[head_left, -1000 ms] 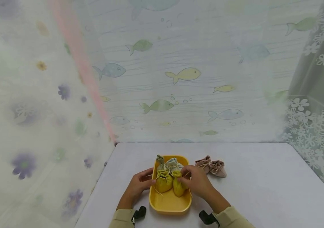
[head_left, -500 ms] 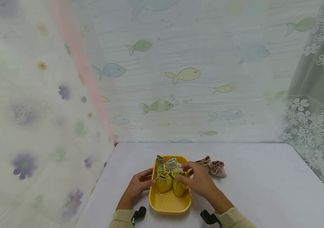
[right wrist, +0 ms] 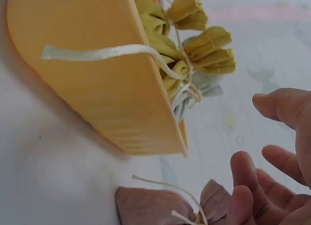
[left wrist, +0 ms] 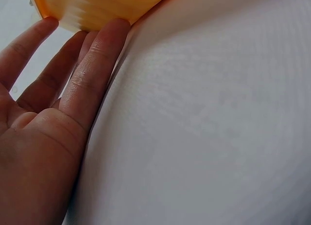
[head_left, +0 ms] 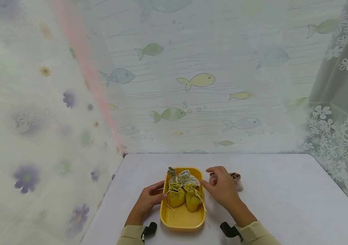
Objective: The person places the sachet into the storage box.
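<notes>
Beside the yellow tray (head_left: 182,219), both hands (head_left: 147,199) (head_left: 224,190) are spread, left touching it, right near brown pouches (head_left: 237,181).

- Diffuse light is falling evenly around the yellow tray (head_left: 182,219), head view.
- Soft shadow is edging the tray's base, right wrist view.
- Backdrop (right wrist: 272,45) beyond the tray is blurring there.

No readable text or labels anywhere
</notes>
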